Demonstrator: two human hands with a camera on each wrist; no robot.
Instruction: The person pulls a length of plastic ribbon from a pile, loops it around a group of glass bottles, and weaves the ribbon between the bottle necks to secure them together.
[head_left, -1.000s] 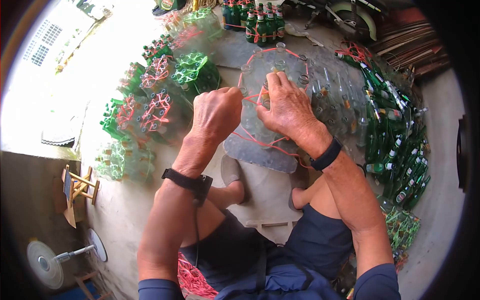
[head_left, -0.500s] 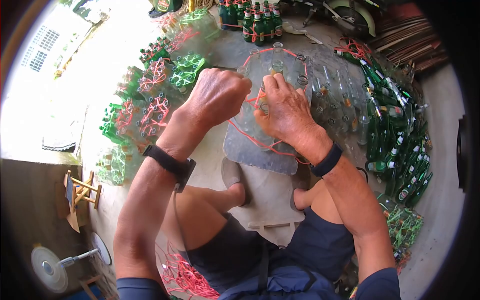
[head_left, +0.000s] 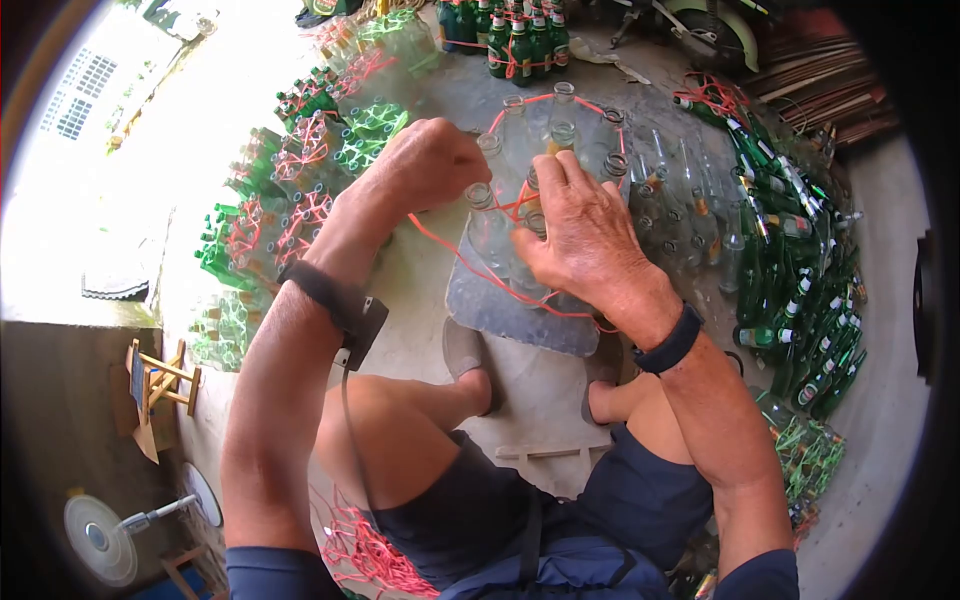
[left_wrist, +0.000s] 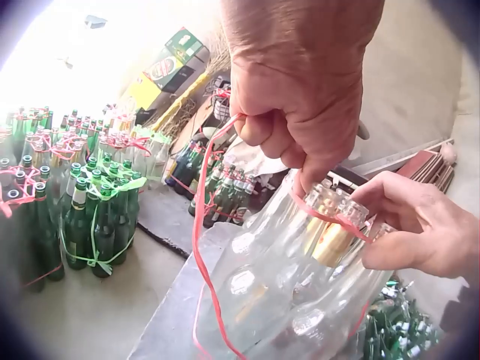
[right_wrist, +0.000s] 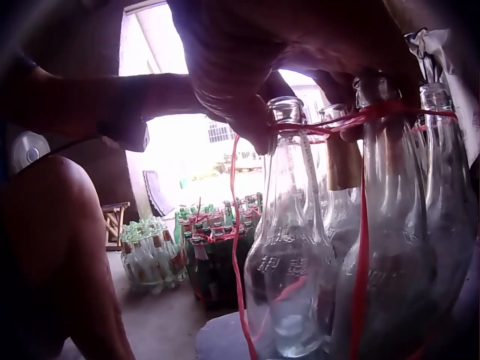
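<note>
Clear glass bottles (head_left: 487, 225) stand upright in a cluster on a grey slab (head_left: 515, 325) between the feet, with red plastic twine (head_left: 450, 245) around their necks. My left hand (head_left: 425, 165) is just left of the necks, its fingers curled round the twine, which hangs in a loop in the left wrist view. Among the near necks, my right hand (head_left: 590, 230) grips a bottle neck between thumb and fingers, where the twine crosses. In the right wrist view the thumb lies beside the mouth of an embossed bottle (right_wrist: 292, 262); the other fingertips are partly hidden.
Tied bundles of green and clear bottles (head_left: 300, 215) stand to the left. Loose green bottles (head_left: 790, 270) lie heaped at the right; another green bundle (head_left: 525, 50) stands beyond the slab. A fan (head_left: 100, 540) and a pile of pink twine (head_left: 370, 550) are nearer the body.
My left hand has moved left and away from the right hand, drawing the twine out into a wider loop. The right hand stays at the bottle necks.
</note>
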